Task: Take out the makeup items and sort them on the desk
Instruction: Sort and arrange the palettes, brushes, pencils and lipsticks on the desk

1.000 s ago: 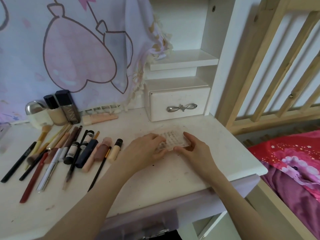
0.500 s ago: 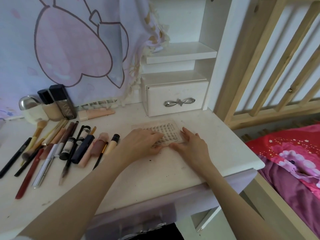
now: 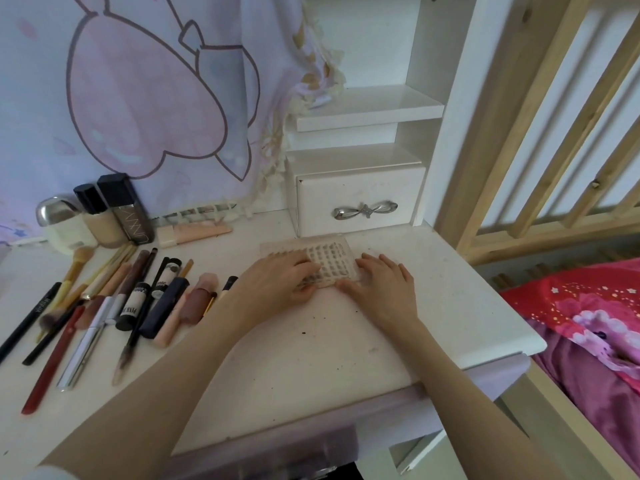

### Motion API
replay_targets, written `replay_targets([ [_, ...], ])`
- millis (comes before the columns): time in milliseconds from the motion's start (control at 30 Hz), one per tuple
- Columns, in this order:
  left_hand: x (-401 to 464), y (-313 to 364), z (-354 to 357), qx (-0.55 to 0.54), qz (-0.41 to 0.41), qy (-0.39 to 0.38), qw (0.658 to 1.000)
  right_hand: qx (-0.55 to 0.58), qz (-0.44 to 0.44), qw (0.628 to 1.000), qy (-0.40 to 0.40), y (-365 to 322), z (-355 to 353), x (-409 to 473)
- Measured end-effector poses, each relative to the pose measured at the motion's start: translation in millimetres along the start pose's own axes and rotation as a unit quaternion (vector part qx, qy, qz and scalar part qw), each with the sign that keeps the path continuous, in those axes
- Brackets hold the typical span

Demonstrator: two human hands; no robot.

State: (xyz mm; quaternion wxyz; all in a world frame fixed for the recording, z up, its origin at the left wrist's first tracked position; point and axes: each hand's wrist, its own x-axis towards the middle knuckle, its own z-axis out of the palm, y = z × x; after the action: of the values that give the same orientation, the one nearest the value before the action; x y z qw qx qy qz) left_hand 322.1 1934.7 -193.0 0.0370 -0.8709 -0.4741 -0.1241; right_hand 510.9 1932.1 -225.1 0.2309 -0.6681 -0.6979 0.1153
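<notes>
Two bare forearms reach in from the near edge over the white bench (image 3: 311, 344), which shows scattered dark specks. The left hand (image 3: 277, 282) lies palm down on the left half of a clear flat lash tray (image 3: 325, 258), its fingers (image 3: 304, 268) loosely bent and resting on the tray top rather than wrapped round it. The right hand (image 3: 381, 289) sits at the tray's right edge, fingers nearly straight and spread, thumb touching the near right corner; it pinches nothing. The tray lies flat on the bench, just in front of the small white drawer (image 3: 360, 202) with its silver bow handle (image 3: 365, 211).

To the left, well apart from the tray, a row of makeup pencils, brushes and tubes (image 3: 138, 299) lies side by side, pointing away from the near edge; a red pencil (image 3: 48, 362) is the nearest of them. Behind the row stand a silver-capped jar (image 3: 59, 220) and two foundation bottles (image 3: 110, 213) touching each other, with a peach tube (image 3: 194, 233) lying flat to their right.

Farther back hangs a pink cartoon cloth (image 3: 138, 98) beside white shelves (image 3: 370, 109). At the right, beyond the bench, are a wooden bed rail (image 3: 554, 133) and a red patterned blanket (image 3: 588, 313)
</notes>
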Motion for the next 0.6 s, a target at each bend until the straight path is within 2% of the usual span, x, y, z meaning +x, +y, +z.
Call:
replay_targets([
  [100,-0.8,0.5,-0.9,0.005,0.003,0.005,1.0,-0.017,-0.004,1.0,0.001,2.9,2.0,2.0],
  [233,8.3,-6.0,-21.6,-0.055,0.012,0.103,0.993,0.004,0.004,1.0,-0.002,2.3,2.5,2.8],
  [367,18.8,-15.2,-35.2,-0.066,-0.004,0.112,0.992,0.003,-0.013,1.0,0.001,0.0,2.3,0.8],
  [533,20.4,-5.5,-37.0,-0.048,-0.026,0.139,0.989,0.05,-0.167,0.985,-0.006,-2.2,-2.4,-10.1],
  [600,24.4,-3.2,-41.6,-0.05,-0.026,0.159,0.986,0.045,-0.194,0.98,-0.011,1.0,-6.4,-18.6],
])
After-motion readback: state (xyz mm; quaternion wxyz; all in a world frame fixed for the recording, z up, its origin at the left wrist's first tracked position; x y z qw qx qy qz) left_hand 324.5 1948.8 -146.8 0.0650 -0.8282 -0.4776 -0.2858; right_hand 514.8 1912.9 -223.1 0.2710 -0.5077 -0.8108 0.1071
